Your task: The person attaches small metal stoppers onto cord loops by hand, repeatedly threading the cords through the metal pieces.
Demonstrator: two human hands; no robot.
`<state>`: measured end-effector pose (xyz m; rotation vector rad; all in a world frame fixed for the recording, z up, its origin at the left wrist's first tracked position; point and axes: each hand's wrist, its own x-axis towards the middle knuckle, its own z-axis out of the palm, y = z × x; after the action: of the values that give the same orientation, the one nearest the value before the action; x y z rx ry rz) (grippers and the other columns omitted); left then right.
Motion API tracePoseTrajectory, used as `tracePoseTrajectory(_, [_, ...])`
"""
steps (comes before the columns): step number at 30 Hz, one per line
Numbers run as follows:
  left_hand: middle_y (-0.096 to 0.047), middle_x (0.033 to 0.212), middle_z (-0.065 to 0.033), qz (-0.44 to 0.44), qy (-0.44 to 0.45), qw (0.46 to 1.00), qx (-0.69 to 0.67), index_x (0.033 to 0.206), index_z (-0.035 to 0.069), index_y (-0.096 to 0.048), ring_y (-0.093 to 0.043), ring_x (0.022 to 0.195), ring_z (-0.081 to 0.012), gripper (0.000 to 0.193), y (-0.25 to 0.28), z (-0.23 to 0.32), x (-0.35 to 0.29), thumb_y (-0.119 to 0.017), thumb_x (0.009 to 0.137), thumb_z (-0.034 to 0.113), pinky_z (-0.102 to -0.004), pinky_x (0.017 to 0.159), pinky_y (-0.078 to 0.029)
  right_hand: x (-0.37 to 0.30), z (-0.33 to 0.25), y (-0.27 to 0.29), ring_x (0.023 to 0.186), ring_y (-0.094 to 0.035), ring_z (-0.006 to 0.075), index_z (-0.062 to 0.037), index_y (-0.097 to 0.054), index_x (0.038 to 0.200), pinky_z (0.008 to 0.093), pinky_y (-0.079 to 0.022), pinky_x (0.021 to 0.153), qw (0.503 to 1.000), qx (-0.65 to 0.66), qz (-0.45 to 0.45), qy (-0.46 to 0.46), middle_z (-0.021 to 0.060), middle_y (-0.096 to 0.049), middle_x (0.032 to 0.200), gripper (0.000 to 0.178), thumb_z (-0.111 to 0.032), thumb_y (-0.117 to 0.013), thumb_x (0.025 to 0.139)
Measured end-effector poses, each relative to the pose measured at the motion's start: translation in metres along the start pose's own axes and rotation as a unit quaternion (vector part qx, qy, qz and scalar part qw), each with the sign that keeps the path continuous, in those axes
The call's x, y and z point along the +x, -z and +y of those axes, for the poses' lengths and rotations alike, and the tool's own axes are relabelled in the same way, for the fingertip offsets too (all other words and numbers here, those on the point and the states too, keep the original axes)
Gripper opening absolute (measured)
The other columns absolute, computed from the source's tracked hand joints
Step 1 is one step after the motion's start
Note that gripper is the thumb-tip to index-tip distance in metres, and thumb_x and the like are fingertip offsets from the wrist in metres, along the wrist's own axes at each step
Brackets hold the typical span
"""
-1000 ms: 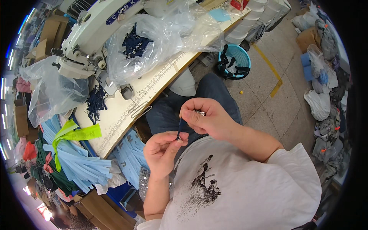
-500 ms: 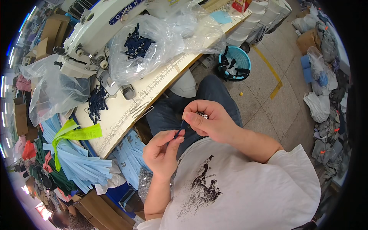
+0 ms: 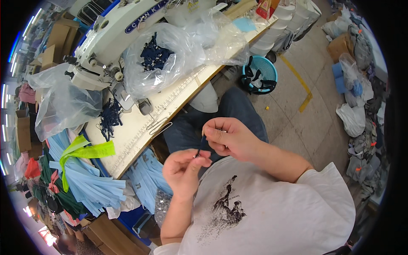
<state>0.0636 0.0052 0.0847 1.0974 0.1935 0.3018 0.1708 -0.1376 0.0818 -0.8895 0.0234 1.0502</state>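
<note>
Above my lap, a short dark navy strip (image 3: 202, 143) spans the gap between my two hands. My left hand (image 3: 183, 172) pinches its lower end between thumb and fingertips, where a small shiny metal bit shows. The upper end is pinched by my right hand (image 3: 233, 137), whose other fingers curl in and hide most of what lies in the palm. Similar navy strips lie in a loose pile (image 3: 111, 119) on the white sewing table (image 3: 131, 142). More navy pieces with metal bits (image 3: 155, 55) sit in a clear plastic bag (image 3: 187, 55).
A white sewing machine (image 3: 100, 51) stands on the table, an empty-looking clear bag (image 3: 63, 100) beside it. Light blue strips (image 3: 85, 174) and a lime-green band (image 3: 87, 151) hang at the left. A blue basket (image 3: 265, 68) stands on the floor. Bags and grey cloth (image 3: 361, 140) line the right.
My left hand has shifted slightly right and down, and a metal bit now shows at its fingertips. The metal seen earlier by my right fingers is mostly hidden. The view has tilted slightly.
</note>
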Motion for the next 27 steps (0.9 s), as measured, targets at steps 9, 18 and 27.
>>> tracePoseTrajectory(9, [-0.064,0.078,-0.003,0.047,-0.071,0.894,0.439,0.133,-0.002,-0.05,-0.047,0.059,-0.0041,0.05,0.021,0.075,0.179,-0.066,0.09,0.017,-0.0187,0.052,-0.036,-0.008,-0.007,0.012,0.059,-0.043,0.0069,-0.0018,-0.057,0.097,0.0196,-0.029,0.044,0.992,0.127,0.006,-0.016,0.0031,-0.051,0.083,0.018,-0.018,-0.049,0.097])
tracePoseTrajectory(18, [-0.058,0.073,0.0,0.248,-0.197,0.905,0.285,0.109,0.001,-0.065,-0.048,0.058,-0.0039,0.02,0.148,0.084,0.116,-0.062,0.093,0.013,-0.0167,0.05,-0.036,-0.019,0.0,0.02,0.057,-0.044,0.0063,-0.0005,-0.057,0.107,0.0205,-0.029,0.043,0.995,0.081,0.021,-0.046,0.0033,-0.053,0.081,0.019,-0.015,-0.048,0.098])
tracePoseTrajectory(27, [-0.059,0.07,-0.0061,0.225,-0.075,0.724,0.648,0.088,0.0,-0.069,-0.053,0.061,-0.0142,0.024,0.181,0.03,0.108,-0.072,0.084,0.024,-0.0274,0.058,-0.043,-0.001,0.009,0.013,0.057,-0.043,0.0027,0.0007,-0.063,0.104,0.0185,-0.027,0.043,0.995,0.029,-0.064,-0.073,-0.0003,-0.054,0.074,0.021,-0.018,-0.056,0.097])
